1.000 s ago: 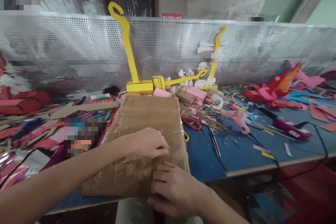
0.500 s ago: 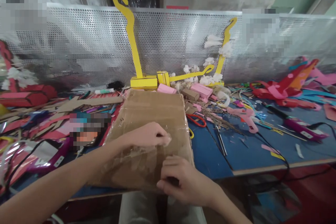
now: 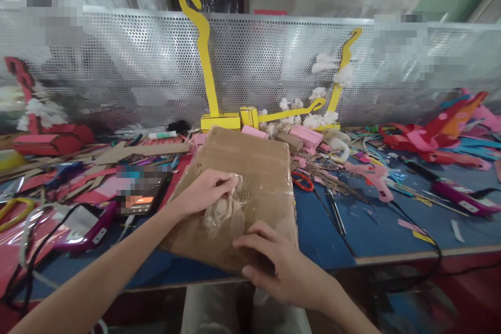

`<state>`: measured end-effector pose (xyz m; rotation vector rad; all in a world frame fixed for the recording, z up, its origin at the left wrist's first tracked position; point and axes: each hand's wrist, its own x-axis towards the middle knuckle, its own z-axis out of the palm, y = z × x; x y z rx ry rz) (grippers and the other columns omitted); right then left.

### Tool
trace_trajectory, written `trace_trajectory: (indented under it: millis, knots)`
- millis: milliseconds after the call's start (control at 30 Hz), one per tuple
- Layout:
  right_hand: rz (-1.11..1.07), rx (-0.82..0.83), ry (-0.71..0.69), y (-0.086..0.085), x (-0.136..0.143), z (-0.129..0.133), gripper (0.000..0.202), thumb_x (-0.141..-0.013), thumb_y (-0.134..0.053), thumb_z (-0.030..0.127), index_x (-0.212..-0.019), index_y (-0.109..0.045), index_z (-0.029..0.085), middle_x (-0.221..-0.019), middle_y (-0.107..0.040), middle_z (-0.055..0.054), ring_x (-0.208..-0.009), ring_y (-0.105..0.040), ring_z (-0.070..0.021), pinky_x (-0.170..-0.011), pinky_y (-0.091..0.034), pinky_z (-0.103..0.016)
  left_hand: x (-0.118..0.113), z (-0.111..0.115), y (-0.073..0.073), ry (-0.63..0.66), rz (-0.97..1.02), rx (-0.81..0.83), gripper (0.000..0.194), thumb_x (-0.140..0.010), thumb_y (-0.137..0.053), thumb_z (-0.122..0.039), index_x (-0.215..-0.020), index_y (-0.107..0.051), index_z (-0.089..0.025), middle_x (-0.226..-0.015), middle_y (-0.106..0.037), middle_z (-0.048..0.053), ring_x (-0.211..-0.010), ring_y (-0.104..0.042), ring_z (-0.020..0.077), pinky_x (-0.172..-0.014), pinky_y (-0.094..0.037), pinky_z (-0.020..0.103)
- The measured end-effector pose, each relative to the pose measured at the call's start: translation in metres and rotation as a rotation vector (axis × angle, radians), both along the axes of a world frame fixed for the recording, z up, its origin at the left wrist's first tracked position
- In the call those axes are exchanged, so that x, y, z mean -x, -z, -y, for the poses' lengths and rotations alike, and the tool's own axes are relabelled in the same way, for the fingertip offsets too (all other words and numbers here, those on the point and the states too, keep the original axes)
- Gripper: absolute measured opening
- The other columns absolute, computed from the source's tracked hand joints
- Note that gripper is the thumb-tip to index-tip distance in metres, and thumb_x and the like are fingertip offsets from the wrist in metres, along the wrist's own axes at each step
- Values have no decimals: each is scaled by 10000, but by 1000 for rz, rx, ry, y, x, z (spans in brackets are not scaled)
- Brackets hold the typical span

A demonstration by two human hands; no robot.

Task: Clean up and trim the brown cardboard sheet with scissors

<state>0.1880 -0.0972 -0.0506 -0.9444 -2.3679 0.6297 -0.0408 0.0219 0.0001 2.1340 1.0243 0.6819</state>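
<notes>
A brown cardboard piece, covered in places with shiny clear tape, lies at the table's front edge, its near part over my lap. My left hand is closed in a pinch on a crumpled, loose strip of clear tape above the middle of the cardboard. Over the lower right of the cardboard, my right hand is open, with its fingers curved and thumb apart. Its fingertips are at or just above the surface; I cannot tell whether they press on it.
Yellow hook-shaped cutouts stand against a perforated metal screen. On the right lie red-handled scissors, a pink glue gun and a purple tool. Paper scraps, a phone and another purple tool crowd the left.
My left hand has moved left, lifting the clear tape into a loose crumple. The cardboard has turned slightly. My right hand's fingers have opened a little.
</notes>
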Motion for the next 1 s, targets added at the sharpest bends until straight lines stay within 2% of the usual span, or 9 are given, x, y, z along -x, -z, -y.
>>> trace_trajectory:
  millis: [100, 167, 233, 300, 433, 667, 833, 933, 1000]
  knots:
    - [99, -127, 61, 8, 3, 2, 626, -939, -668, 332, -1519, -441, 268, -1556, -429, -103, -1367, -494, -249, -1116, -468, -399, 1, 5, -2, -84, 8, -53, 481, -1018, -452, -465, -645, -542, -175, -632, -534, -26, -629, -478, 130, -639, -355, 253]
    - [213, -250, 87, 16, 6, 1, 709, -920, -684, 429, -1550, -408, 255, -1660, -319, -102, -1477, -367, -314, -1201, -364, -526, 1, 7, 1, -107, 34, -72, 481, -1018, -456, -469, -641, -528, -179, -622, -509, -32, -623, -462, 128, -633, -347, 253]
    - [286, -323, 81, 22, 8, -1, 794, -932, -649, 513, -1599, -321, 234, -1688, -276, -95, -1531, -280, -315, -1252, -245, -579, 0, 7, 6, -121, 73, -83, 469, -1018, -461, -462, -643, -512, -185, -619, -487, -39, -619, -448, 125, -631, -344, 251]
    - [305, -344, 70, 26, 9, -3, 828, -960, -589, 563, -1628, -243, 218, -1691, -263, -87, -1557, -234, -274, -1282, -177, -549, -1, 6, 12, -145, 128, -73, 459, -1015, -476, -452, -641, -509, -186, -622, -492, -39, -625, -453, 125, -643, -352, 249]
    - [307, -301, 72, 27, 8, -4, 797, -973, -527, 618, -1626, -255, 250, -1696, -250, -49, -1560, -235, -236, -1291, -187, -497, 1, 5, 23, -195, 214, -38, 459, -1008, -491, -445, -637, -540, -179, -626, -525, -29, -638, -480, 132, -652, -365, 250]
    - [379, -201, 40, 20, 9, -7, 867, -888, -658, 480, -1624, -267, 240, -1699, -219, -51, -1566, -212, -263, -1286, -166, -543, 4, 2, 33, -277, 361, -71, 442, -995, -522, -428, -631, -568, -182, -645, -559, -19, -654, -518, 139, -661, -389, 251]
    - [390, -191, 38, 19, 10, -7, 839, -911, -623, 474, -1627, -258, 236, -1707, -183, -42, -1577, -168, -255, -1292, -142, -534, -1, -2, 41, -332, 506, -63, 443, -991, -531, -422, -620, -582, -185, -663, -578, -5, -668, -525, 139, -687, -414, 257]
    - [393, -175, 31, 21, 8, -7, 843, -927, -611, 517, -1632, -242, 238, -1706, -180, -55, -1575, -174, -266, -1287, -163, -546, 1, -8, 39, -306, 516, -19, 399, -944, -614, -413, -623, -611, -176, -654, -593, 1, -664, -535, 138, -682, -431, 253]
    - [386, -170, 18, 22, 7, -8, 868, -935, -588, 592, -1638, -219, 240, -1706, -176, -66, -1573, -177, -283, -1282, -174, -565, 11, -14, 31, -266, 568, 59, 224, -867, -712, -349, -737, -660, -174, -715, -620, -2, -681, -566, 137, -699, -467, 255]
